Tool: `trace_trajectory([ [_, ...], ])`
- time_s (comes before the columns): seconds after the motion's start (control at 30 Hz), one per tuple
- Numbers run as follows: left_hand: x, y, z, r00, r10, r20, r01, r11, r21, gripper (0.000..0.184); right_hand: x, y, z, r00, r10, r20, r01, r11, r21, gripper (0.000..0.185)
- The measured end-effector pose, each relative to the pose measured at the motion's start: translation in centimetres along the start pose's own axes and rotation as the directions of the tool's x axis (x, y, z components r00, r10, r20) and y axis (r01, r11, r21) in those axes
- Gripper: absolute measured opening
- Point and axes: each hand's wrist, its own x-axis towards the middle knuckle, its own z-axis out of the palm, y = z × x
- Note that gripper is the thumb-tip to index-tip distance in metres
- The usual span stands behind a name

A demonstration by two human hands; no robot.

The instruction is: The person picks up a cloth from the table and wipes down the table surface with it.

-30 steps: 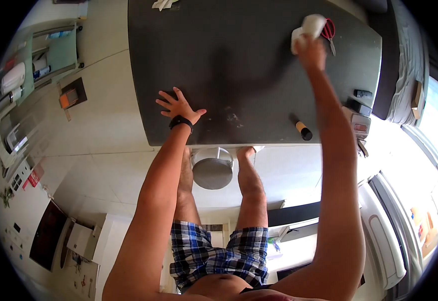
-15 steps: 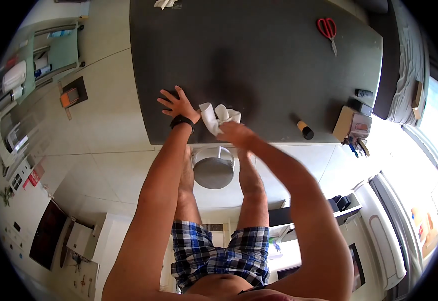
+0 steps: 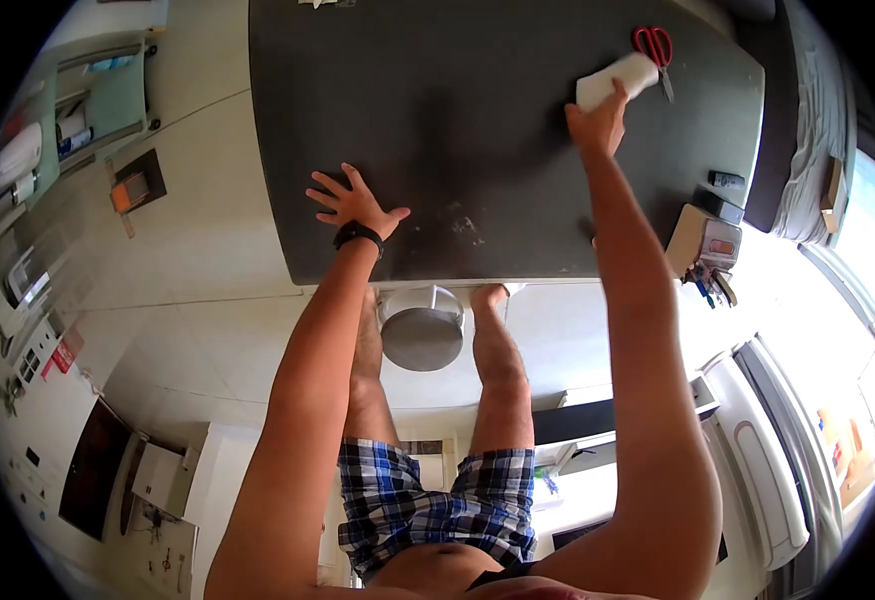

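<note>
White cloth (image 3: 607,86) on the dark desk (image 3: 407,100), held in the right hand (image 3: 599,124) and extending ahead of it, red-handled scissors (image 3: 652,43) just beyond, contact with cloth unclear, left hand (image 3: 359,206) palm down, splayed wide, pale smudges (image 3: 465,227) to its right

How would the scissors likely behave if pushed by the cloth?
The scissors would probably slide rather than roll, since they lie flat on the table. Metal-looking blades suggest they'd stay stiff. They might swivel, because the cloth sits to one side of them.
</note>
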Motion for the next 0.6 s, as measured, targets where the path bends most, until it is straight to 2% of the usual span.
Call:
trace_trajectory([
  [0.07,0.0,0.2,-0.2,1.000,0.000,0.007,0.000,1.000,-0.004,0.144,-3.5,-1.2,-0.9,0.963,0.255,0.088,-0.265,0.954,0.142,0.079],
  [0.13,0.0,0.4,-0.3,0.999,-0.021,0.025,0.021,1.000,0.011,0.145,-8.0,-0.9,-0.6,0.971,0.161,0.176,-0.179,0.980,0.090,0.078],
  [0.2,0.1,0.3,-0.2,0.999,-0.017,0.030,0.017,1.000,0.011,0.145,-13.4,-0.6,-0.3,0.937,0.079,0.341,-0.106,0.993,0.060,0.076],
  [0.27,0.1,0.1,-0.2,0.999,-0.014,0.039,0.013,1.000,0.016,0.146,-19.3,0.1,0.7,0.876,-0.085,0.475,0.083,0.996,0.025,0.072],
  [0.33,0.1,0.4,-0.3,0.999,-0.026,0.045,0.025,1.000,0.012,0.145,-24.3,-0.4,0.5,0.606,-0.175,0.776,0.320,0.947,-0.037,0.056],
  [0.37,0.0,0.4,-0.3,0.999,-0.024,0.046,0.024,1.000,0.008,0.145,-25.4,-1.0,0.0,0.297,-0.378,0.877,0.588,0.796,0.143,0.049],
  [0.4,0.0,0.2,-0.3,0.999,-0.019,0.046,0.019,1.000,0.002,0.145,-25.8,-1.3,-0.1,-0.072,-0.476,0.877,0.741,0.563,0.366,0.042],
  [0.43,0.1,0.1,-0.3,0.999,-0.013,0.048,0.013,1.000,-0.002,0.145,-25.2,-1.1,0.2,-0.069,-0.475,0.877,0.742,0.564,0.363,0.042],
  [0.5,0.3,0.2,0.0,0.999,-0.003,0.036,0.003,1.000,0.000,0.145,-23.7,0.7,2.4,-0.229,-0.651,0.723,0.851,0.227,0.474,0.037],
  [0.53,0.1,0.0,0.2,1.000,-0.001,0.026,0.001,1.000,0.002,0.145,-22.5,5.8,6.3,0.035,-0.797,0.603,0.781,0.398,0.481,0.043],
  [0.57,0.0,-0.1,0.2,0.999,-0.009,0.034,0.009,1.000,0.010,0.145,-16.1,5.0,4.7,0.015,-0.805,0.593,0.839,0.333,0.430,0.047],
  [0.6,0.0,0.1,0.0,0.999,-0.013,0.037,0.013,1.000,0.025,0.145,-9.8,3.4,3.2,0.147,-0.669,0.729,0.816,0.499,0.293,0.048],
])
